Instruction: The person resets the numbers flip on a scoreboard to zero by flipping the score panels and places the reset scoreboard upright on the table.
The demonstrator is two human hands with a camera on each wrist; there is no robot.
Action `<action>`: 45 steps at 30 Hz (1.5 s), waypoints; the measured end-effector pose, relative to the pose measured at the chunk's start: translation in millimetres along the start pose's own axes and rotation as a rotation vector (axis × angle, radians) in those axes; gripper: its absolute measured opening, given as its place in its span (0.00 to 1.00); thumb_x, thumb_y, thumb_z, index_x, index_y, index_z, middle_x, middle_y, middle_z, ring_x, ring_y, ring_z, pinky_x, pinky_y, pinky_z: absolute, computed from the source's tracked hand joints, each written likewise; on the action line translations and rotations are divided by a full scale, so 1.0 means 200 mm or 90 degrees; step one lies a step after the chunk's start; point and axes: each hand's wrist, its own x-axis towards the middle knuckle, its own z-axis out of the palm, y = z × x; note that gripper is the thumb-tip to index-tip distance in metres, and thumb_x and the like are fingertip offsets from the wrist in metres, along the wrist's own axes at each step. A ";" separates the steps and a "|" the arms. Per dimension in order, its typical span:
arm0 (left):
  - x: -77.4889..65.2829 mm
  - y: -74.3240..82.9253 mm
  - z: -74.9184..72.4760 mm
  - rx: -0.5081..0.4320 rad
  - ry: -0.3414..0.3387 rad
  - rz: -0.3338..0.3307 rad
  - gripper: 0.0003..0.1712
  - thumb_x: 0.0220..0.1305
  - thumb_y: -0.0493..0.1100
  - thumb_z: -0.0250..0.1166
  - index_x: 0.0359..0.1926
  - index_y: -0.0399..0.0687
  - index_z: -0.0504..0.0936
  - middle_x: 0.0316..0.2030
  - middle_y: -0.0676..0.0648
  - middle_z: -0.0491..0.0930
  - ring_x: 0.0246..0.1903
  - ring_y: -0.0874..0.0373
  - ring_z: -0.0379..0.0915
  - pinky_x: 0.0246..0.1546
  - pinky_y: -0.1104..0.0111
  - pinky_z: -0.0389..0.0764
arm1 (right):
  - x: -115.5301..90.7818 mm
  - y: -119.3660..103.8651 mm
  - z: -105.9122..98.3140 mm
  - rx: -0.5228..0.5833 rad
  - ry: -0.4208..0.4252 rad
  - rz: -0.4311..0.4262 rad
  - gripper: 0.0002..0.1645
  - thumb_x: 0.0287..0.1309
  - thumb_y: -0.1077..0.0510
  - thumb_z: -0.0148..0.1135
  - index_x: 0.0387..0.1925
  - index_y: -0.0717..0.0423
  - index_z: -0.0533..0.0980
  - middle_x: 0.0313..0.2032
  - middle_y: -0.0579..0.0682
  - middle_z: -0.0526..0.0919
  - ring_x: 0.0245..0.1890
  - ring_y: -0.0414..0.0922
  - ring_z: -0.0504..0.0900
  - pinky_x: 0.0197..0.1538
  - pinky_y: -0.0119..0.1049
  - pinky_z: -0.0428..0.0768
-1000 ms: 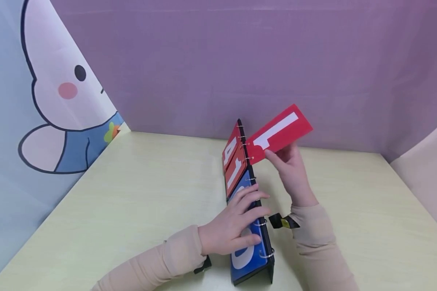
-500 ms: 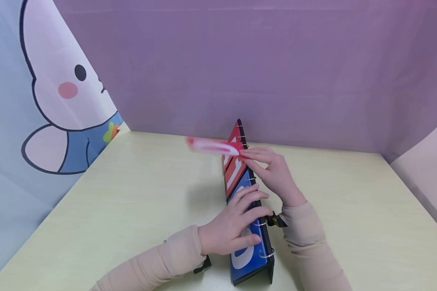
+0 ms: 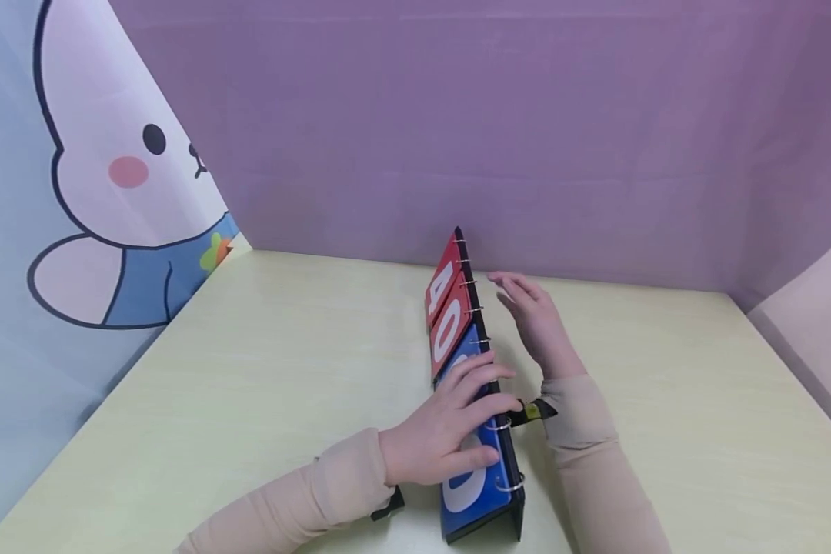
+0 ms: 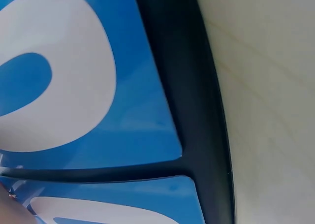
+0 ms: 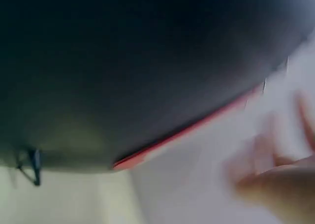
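A tabletop flip scoreboard (image 3: pixel 508 458) stands like a tent on the table, its number cards hung on metal rings. Toward the far end a red card with a 4 (image 3: pixel 442 286) lies beside a red card with a 0 (image 3: pixel 449 331). Blue cards (image 3: pixel 481 498) with white digits fill the near half. My left hand (image 3: pixel 443 431) rests across the blue cards, fingers spread over the top edge and partly covering the digits. To the right of the red cards, my right hand (image 3: pixel 532 323) is raised off the board, holding nothing. It looks blurred in the right wrist view.
The pale table (image 3: pixel 305 346) extends on both sides of the scoreboard. Behind it hangs a purple cloth (image 3: pixel 457 131). A light blue cloth with a cartoon character (image 3: pixel 131 208) is at the left, and a pale panel (image 3: pixel 817 331) stands at the right.
The red card with a 1, pinched by my right hand, has swung over the top to the left. It now shows a 0, and my right hand has let go. My left hand stays put.
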 end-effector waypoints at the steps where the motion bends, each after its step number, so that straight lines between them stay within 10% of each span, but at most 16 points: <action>1: 0.00 0.00 0.00 0.003 -0.002 -0.001 0.38 0.68 0.68 0.23 0.60 0.52 0.65 0.67 0.45 0.55 0.72 0.48 0.40 0.70 0.51 0.51 | 0.01 0.03 -0.03 0.077 0.001 0.047 0.16 0.72 0.51 0.43 0.49 0.54 0.73 0.61 0.56 0.67 0.70 0.57 0.54 0.73 0.51 0.48; 6: -0.01 0.00 0.00 0.003 -0.013 -0.012 0.39 0.67 0.69 0.24 0.61 0.51 0.66 0.68 0.45 0.55 0.72 0.48 0.39 0.70 0.51 0.51 | 0.02 0.16 -0.12 0.308 -0.061 0.232 0.16 0.74 0.49 0.35 0.47 0.42 0.71 0.68 0.59 0.47 0.69 0.59 0.46 0.71 0.48 0.48; 16: -0.01 0.00 0.00 0.002 -0.009 -0.013 0.39 0.68 0.69 0.23 0.60 0.52 0.65 0.68 0.46 0.54 0.72 0.49 0.38 0.71 0.52 0.50 | 0.04 0.29 -0.15 0.468 -0.101 0.255 0.20 0.74 0.46 0.30 0.60 0.47 0.57 0.58 0.52 0.61 0.55 0.46 0.72 0.58 0.39 0.70; 23: -0.01 0.00 0.00 0.016 0.003 -0.001 0.38 0.68 0.68 0.23 0.60 0.52 0.65 0.67 0.45 0.56 0.71 0.48 0.40 0.70 0.52 0.50 | 0.05 0.34 -0.13 0.664 0.018 0.312 0.33 0.71 0.45 0.41 0.71 0.41 0.43 0.69 0.52 0.46 0.62 0.46 0.60 0.64 0.33 0.59; 31: -0.01 0.00 0.00 0.019 0.010 0.006 0.37 0.69 0.68 0.24 0.60 0.52 0.65 0.67 0.44 0.54 0.72 0.48 0.38 0.71 0.53 0.49 | 0.08 0.39 -0.18 0.980 0.186 0.316 0.16 0.65 0.62 0.53 0.51 0.50 0.60 0.47 0.52 0.68 0.40 0.41 0.72 0.48 0.22 0.68; 39: -0.01 0.01 0.00 0.019 0.011 0.010 0.37 0.69 0.68 0.25 0.60 0.52 0.64 0.67 0.45 0.54 0.72 0.48 0.38 0.71 0.53 0.48 | 0.09 0.36 -0.20 0.850 0.146 0.345 0.08 0.64 0.63 0.54 0.43 0.59 0.67 0.32 0.52 0.78 0.31 0.39 0.74 0.39 0.23 0.70; 45: -0.01 0.02 -0.03 -0.006 -0.001 -0.007 0.37 0.67 0.69 0.25 0.61 0.54 0.63 0.68 0.45 0.53 0.72 0.49 0.36 0.71 0.52 0.48 | 0.15 0.20 -0.18 0.408 0.174 0.369 0.05 0.65 0.59 0.55 0.33 0.56 0.73 0.21 0.44 0.78 0.20 0.35 0.72 0.27 0.23 0.71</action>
